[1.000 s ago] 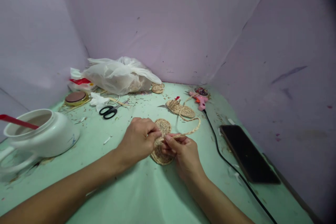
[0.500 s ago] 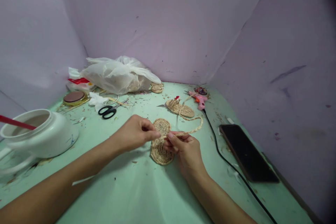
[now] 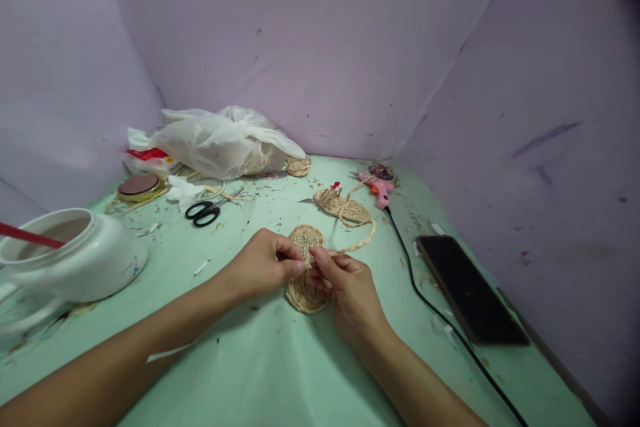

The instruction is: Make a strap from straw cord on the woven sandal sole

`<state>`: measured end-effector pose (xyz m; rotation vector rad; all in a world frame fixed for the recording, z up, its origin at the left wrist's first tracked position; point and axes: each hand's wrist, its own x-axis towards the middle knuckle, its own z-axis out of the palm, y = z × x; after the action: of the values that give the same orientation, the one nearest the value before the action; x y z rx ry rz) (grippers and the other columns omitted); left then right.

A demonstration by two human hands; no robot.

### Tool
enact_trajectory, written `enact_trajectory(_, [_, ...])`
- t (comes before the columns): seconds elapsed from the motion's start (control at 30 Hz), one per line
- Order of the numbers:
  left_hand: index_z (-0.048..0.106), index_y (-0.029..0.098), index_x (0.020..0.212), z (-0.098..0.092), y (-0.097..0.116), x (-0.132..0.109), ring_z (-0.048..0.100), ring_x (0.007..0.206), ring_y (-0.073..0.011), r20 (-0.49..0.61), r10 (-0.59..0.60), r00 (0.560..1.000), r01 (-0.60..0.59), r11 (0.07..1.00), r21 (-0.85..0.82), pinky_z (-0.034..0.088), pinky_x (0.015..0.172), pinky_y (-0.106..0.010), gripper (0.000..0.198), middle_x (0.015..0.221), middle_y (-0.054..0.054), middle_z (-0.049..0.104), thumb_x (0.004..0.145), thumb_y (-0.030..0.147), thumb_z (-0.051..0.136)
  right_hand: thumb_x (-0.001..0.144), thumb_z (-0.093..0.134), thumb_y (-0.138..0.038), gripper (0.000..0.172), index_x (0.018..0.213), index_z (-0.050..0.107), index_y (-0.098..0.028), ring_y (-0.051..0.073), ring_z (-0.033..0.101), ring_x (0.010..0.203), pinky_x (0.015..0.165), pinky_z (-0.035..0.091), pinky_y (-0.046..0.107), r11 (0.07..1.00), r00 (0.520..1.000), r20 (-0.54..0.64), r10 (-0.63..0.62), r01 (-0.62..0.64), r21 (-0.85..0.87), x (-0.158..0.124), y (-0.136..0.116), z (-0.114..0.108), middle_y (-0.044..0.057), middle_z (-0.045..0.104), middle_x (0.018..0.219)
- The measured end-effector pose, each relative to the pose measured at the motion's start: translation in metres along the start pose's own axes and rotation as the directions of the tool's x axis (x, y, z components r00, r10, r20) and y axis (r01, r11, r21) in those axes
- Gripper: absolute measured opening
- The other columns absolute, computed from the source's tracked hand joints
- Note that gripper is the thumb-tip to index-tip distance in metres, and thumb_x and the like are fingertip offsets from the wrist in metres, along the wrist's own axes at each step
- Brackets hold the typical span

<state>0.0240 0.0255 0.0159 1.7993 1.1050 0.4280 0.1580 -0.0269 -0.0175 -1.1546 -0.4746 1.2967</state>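
A smooth, pale lilac back wall (image 3: pixel 320 47), dotted with small dark flecks, meets a matching lilac left wall (image 3: pixel 55 80) crossed low down by a thin dark line. The lilac right wall (image 3: pixel 490 213) bears a long purplish smear (image 3: pixel 547 139) and a few reddish spots. A flat, mint-green table (image 3: pixel 270 373) reaches the back wall under soft, rather dim light.
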Motion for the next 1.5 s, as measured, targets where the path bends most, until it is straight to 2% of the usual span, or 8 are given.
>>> enact_trajectory(0.23, [0.062, 0.012, 0.06, 0.003, -0.002, 0.001, 0.05, 0.06, -0.0129, -0.046, 0.019, 0.999, -0.018, 1.0, 0.011, 0.039, 0.062, -0.024, 0.012, 0.059, -0.001, 0.059, 0.063, 0.022, 0.057, 0.047, 0.081, -0.032, 0.033, 0.065, 0.065, -0.01, 0.009, 0.058, 0.046, 0.047, 0.052, 0.017, 0.983, 0.986, 0.085, 0.141, -0.149, 0.105, 0.003, 0.0, -0.004, 0.002, 0.062, 0.051])
enact_trajectory(0.53, [0.059, 0.012, 0.057, -0.002, -0.002, 0.0, 0.049, 0.063, -0.013, 0.083, 0.206, 0.975, -0.192, 0.97, -0.148, 0.039, 0.065, -0.025, 0.017, 0.061, -0.001, 0.056, 0.065, 0.027, 0.058, 0.053, 0.08, -0.018, 0.021, 0.063, 0.064, -0.009, 0.002, 0.05, 0.034, 0.033, 0.041, 0.007, 0.826, 0.873, 0.275, 0.402, -0.476, 0.303, 0.002, -0.005, -0.006, -0.002, 0.06, 0.047])
enact_trajectory(0.7, [0.057, 0.013, 0.056, -0.005, -0.005, 0.004, 0.046, 0.058, -0.011, 0.001, 0.22, 0.976, -0.219, 0.973, -0.073, 0.037, 0.062, -0.024, 0.017, 0.058, 0.0, 0.054, 0.066, 0.027, 0.057, 0.059, 0.077, -0.019, 0.02, 0.072, 0.066, -0.008, 0.006, 0.056, 0.041, 0.042, 0.051, 0.013, 0.934, 0.949, 0.179, 0.261, -0.295, 0.201, 0.009, -0.012, -0.009, -0.001, 0.06, 0.049])
enact_trajectory(0.8, [0.056, 0.013, 0.055, -0.003, -0.008, 0.006, 0.046, 0.056, -0.0107, 0.003, 0.235, 0.972, -0.235, 0.971, -0.043, 0.037, 0.06, -0.024, 0.019, 0.057, 0.001, 0.053, 0.066, 0.029, 0.056, 0.057, 0.077, -0.016, 0.018, 0.069, 0.066, -0.009, 0.004, 0.052, 0.039, 0.04, 0.05, 0.012, 0.94, 0.957, 0.137, 0.255, -0.279, 0.198, 0.01, -0.011, -0.009, -0.003, 0.057, 0.046])
enact_trajectory(1.0, [0.06, 0.013, 0.058, 0.001, -0.013, 0.006, 0.052, 0.065, -0.0134, 0.021, 0.443, 0.896, -0.441, 0.886, 0.145, 0.038, 0.073, -0.029, 0.018, 0.06, -0.002, 0.06, 0.072, 0.022, 0.053, 0.042, 0.085, -0.02, 0.032, 0.064, 0.064, -0.009, -0.001, 0.042, 0.033, 0.03, 0.036, 0.005, 0.821, 0.841, 0.345, 0.418, -0.512, 0.252, 0.001, -0.008, -0.006, -0.005, 0.054, 0.047])
enact_trajectory(1.1, [0.064, 0.015, 0.063, 0.001, -0.015, 0.006, 0.054, 0.067, -0.0133, 0.002, 0.485, 0.874, -0.471, 0.848, 0.244, 0.036, 0.081, -0.032, 0.015, 0.064, -0.002, 0.062, 0.072, 0.017, 0.052, 0.045, 0.084, -0.023, 0.032, 0.067, 0.065, -0.009, 0.0, 0.042, 0.033, 0.03, 0.037, 0.008, 0.903, 0.891, 0.299, 0.341, -0.399, 0.157, 0.002, -0.008, -0.006, -0.007, 0.051, 0.042])
enact_trajectory(1.23, [0.068, 0.014, 0.084, 0.0, -0.011, 0.004, 0.056, 0.074, -0.0143, 0.028, 0.418, 0.908, -0.418, 0.9, 0.124, 0.042, 0.072, -0.026, 0.019, 0.08, -0.005, 0.066, 0.073, 0.018, 0.054, 0.048, 0.082, -0.026, 0.035, 0.074, 0.065, -0.009, 0.004, 0.049, 0.038, 0.037, 0.044, 0.013, 0.993, 0.987, 0.119, 0.105, -0.11, 0.041, 0.006, -0.003, -0.007, -0.004, 0.059, 0.049])
enact_trajectory(1.5, [0.07, 0.016, 0.068, 0.008, -0.005, -0.003, 0.057, 0.066, -0.0133, -0.073, 0.261, 0.962, -0.24, 0.945, 0.223, 0.041, 0.062, -0.022, 0.016, 0.064, -0.001, 0.066, 0.072, 0.022, 0.056, 0.045, 0.082, -0.031, 0.039, 0.069, 0.057, -0.013, 0.006, 0.051, 0.038, 0.037, 0.044, 0.015, 0.997, 0.994, 0.077, 0.082, -0.081, -0.014, 0.003, 0.001, -0.005, -0.003, 0.06, 0.046])
